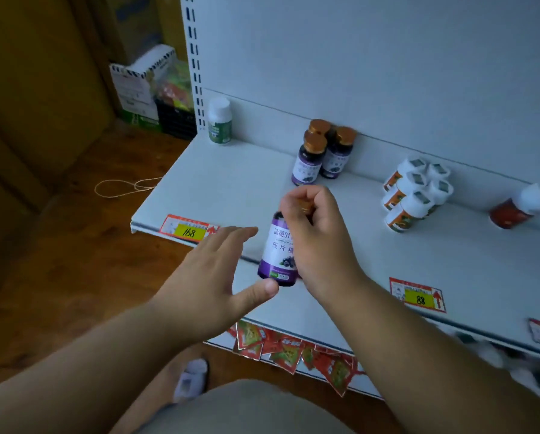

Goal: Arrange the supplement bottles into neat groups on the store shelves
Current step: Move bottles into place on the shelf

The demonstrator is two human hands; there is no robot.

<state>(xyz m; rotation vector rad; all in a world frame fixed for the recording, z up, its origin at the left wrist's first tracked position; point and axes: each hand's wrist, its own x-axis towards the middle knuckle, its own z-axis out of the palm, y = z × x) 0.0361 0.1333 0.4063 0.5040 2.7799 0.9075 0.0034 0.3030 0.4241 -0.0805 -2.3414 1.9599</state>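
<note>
A person stands at a white metal store shelf (237, 183), both bare arms reaching forward over its front edge. The right hand (317, 242) has its fingers curled round the gold cap and neck of a small purple-labelled supplement bottle with a blueberry picture (278, 249), holding it upright just above the shelf front. The left hand (213, 270) is beside it, fingers straight and spread, gripping nothing; its thumb tip touches or nearly touches the bottle's base, and I cannot tell which. Beyond the right hand, against the back panel, stand three matching purple bottles with gold caps (323, 151) in a tight cluster, which looks like the natural home for the held one. Further off to the right of that hand sits a group of white-capped bottles with orange labels (414, 195), and beyond them a red bottle with a white cap (517, 208), blurred. Far beyond the left hand a lone white bottle with a green label (220, 122) stands in the shelf corner. The held bottle looks light, rigid and smooth, so it may slip; a grip round the body seems steadier than the cap alone. Yellow price tags (188, 231) line the shelf edge near both hands.
</note>
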